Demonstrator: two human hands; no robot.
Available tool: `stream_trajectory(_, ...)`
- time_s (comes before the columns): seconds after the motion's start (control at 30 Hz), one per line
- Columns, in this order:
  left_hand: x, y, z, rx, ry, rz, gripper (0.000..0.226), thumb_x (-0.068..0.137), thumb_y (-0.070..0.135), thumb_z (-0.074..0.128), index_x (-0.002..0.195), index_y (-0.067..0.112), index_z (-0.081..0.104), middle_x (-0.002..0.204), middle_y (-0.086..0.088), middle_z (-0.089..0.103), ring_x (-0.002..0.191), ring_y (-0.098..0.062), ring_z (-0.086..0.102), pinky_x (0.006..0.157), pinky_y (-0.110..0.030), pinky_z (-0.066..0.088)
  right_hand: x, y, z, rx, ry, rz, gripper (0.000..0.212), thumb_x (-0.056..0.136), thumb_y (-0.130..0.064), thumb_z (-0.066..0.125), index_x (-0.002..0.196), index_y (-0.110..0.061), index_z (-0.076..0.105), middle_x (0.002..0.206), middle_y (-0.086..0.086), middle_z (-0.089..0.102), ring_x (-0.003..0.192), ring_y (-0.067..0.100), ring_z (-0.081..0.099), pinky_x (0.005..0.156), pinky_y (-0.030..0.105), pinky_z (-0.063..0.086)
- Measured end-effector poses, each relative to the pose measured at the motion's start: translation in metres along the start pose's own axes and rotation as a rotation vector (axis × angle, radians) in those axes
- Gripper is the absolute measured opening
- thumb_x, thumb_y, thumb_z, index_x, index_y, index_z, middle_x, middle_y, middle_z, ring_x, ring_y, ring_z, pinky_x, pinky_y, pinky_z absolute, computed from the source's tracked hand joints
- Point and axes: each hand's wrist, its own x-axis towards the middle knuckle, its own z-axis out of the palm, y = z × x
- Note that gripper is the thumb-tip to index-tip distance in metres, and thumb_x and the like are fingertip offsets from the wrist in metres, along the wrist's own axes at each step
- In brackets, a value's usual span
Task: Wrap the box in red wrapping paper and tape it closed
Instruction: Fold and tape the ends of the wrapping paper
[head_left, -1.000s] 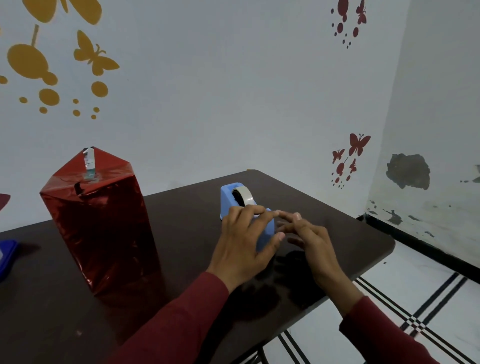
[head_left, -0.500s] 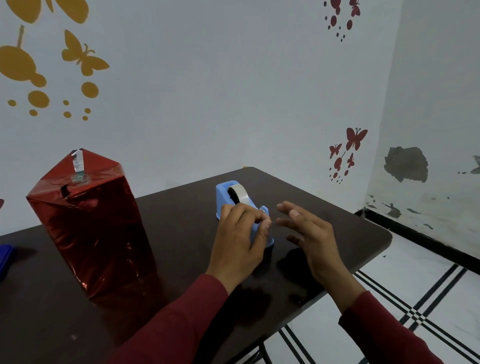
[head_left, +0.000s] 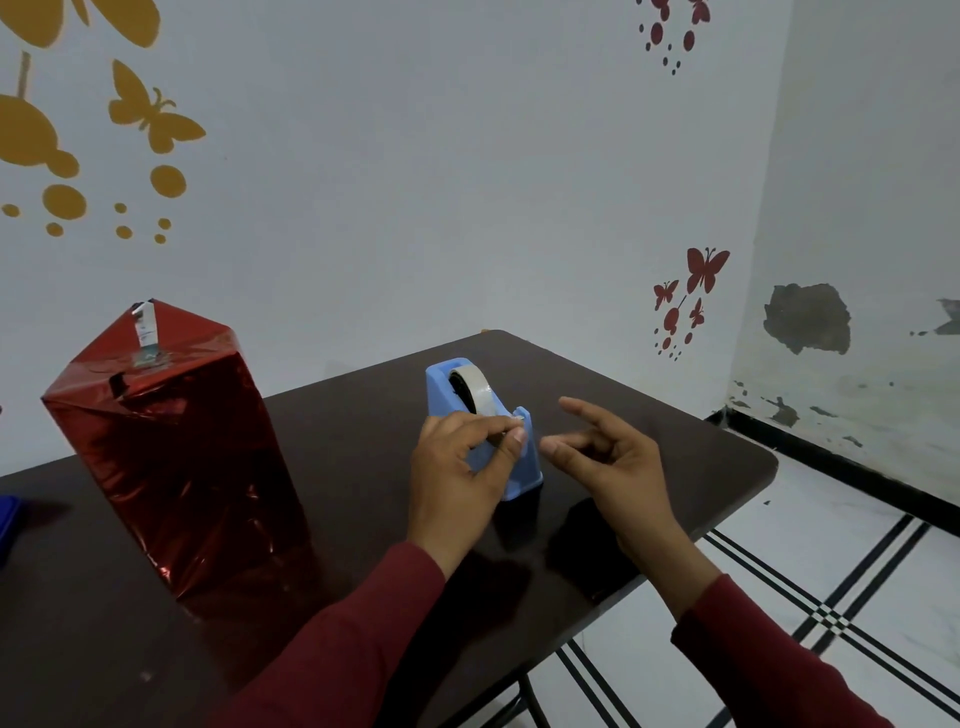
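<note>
While the tall box wrapped in shiny red foil paper (head_left: 171, 447) stands on end at the left of the dark brown table (head_left: 337, 415), long axis vertical and leaning slightly left, we see our left hand (head_left: 457, 467) curled on the light blue plastic tape dispenser (head_left: 483, 421), thumb and forefinger pinching at its cutter; the tape end is too small to make out. Our right hand (head_left: 613, 457) hovers beside it, fingers loosely spread, holding nothing
</note>
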Motion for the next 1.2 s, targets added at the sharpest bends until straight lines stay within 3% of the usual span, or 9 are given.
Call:
stream_trajectory(0.2,0.008,0.007,-0.008,-0.098,0.100,-0.113,0.038,0.089,0.027,0.080,0.121,0.044,0.069,0.089,0.014,0.064,0.082,-0.008,0.056,0.073,-0.017,0.046,0.003,-0.004,-0.001,0.021,0.064,0.080,0.052,0.084,-0.004,0.081,0.133,-0.015,0.066,0.088,0.005,0.081,0.088,0.010,0.077,0.078,0.022,0.060)
stream_trajectory(0.33,0.013,0.018,-0.029,-0.118,0.090,-0.073,0.034,0.088,0.012,0.080,0.118,0.028,0.077,0.078,0.021,0.057,0.066,-0.007,0.050,0.065,-0.019,0.044,0.004,-0.022,0.012,0.060,0.036,0.063,0.051,0.087,-0.006,0.079,0.134,-0.016,0.064,0.091,0.006,0.081,0.084,0.007,0.076,0.070,0.015,0.055)
stream_trajectory(0.5,0.028,0.042,-0.094,-0.076,0.137,0.020,0.030,0.088,0.010,0.079,0.106,0.034,0.077,0.085,0.012,0.067,0.069,-0.015,0.060,0.065,-0.022,0.049,0.016,-0.061,0.059,0.084,-0.075,0.019,0.048,0.088,-0.006,0.079,0.133,-0.016,0.065,0.094,0.011,0.080,0.068,0.010,0.070,0.068,0.017,0.053)
stream_trajectory(0.7,0.040,0.067,-0.193,0.153,0.235,0.119,0.025,0.087,0.011,0.079,0.107,0.025,0.078,0.085,0.009,0.068,0.067,-0.018,0.059,0.063,-0.018,0.046,0.031,-0.098,0.135,0.080,-0.202,-0.084,0.055,0.089,-0.009,0.080,0.138,-0.023,0.061,0.105,-0.006,0.080,0.060,0.010,0.066,0.060,0.015,0.052)
stream_trajectory(0.83,0.041,0.064,-0.267,0.419,0.233,0.171,0.049,0.078,0.032,0.082,0.125,0.033,0.069,0.101,0.016,0.064,0.089,-0.013,0.058,0.075,-0.022,0.047,0.047,-0.110,0.184,-0.030,-0.273,-0.158,0.074,0.087,-0.024,0.083,0.150,-0.035,0.046,0.124,-0.023,0.071,0.075,0.008,0.075,0.078,0.017,0.052)
stream_trajectory(0.93,0.039,0.055,-0.309,0.577,-0.014,0.012,0.096,0.066,0.048,0.091,0.147,0.048,0.040,0.129,0.016,0.044,0.120,-0.009,0.040,0.097,-0.026,0.041,0.055,-0.114,0.219,-0.100,-0.345,-0.137,0.089,0.087,-0.033,0.082,0.158,-0.039,0.028,0.142,-0.025,0.056,0.089,-0.006,0.070,0.084,0.016,0.047)
stream_trajectory(1.0,0.041,0.049,-0.322,0.741,-0.159,-0.063,0.108,0.061,0.058,0.092,0.150,0.054,0.030,0.135,0.017,0.037,0.127,-0.009,0.032,0.102,-0.035,0.038,0.061,-0.114,0.238,-0.101,-0.387,-0.070,0.094,0.088,-0.034,0.080,0.161,-0.038,0.020,0.151,-0.018,0.050,0.103,0.000,0.066,0.094,0.025,0.046)
stream_trajectory(1.1,0.050,0.036,-0.327,0.872,-0.270,-0.078,0.090,0.066,0.066,0.084,0.145,0.050,0.043,0.128,0.020,0.046,0.120,-0.007,0.035,0.103,-0.039,0.037,0.069,-0.108,0.259,-0.068,-0.419,0.069,0.094,0.089,-0.030,0.078,0.161,-0.037,0.019,0.157,-0.009,0.047,0.118,0.014,0.061,0.107,0.042,0.049)
stream_trajectory(1.2,0.061,0.026,-0.322,0.776,-0.249,-0.029,0.049,0.079,0.056,0.081,0.124,0.043,0.066,0.106,0.020,0.060,0.103,-0.007,0.050,0.094,-0.042,0.048,0.073,-0.104,0.271,0.027,-0.459,0.217,0.091,0.091,-0.017,0.074,0.161,-0.036,0.020,0.157,-0.005,0.047,0.116,0.014,0.061,0.085,0.034,0.054)
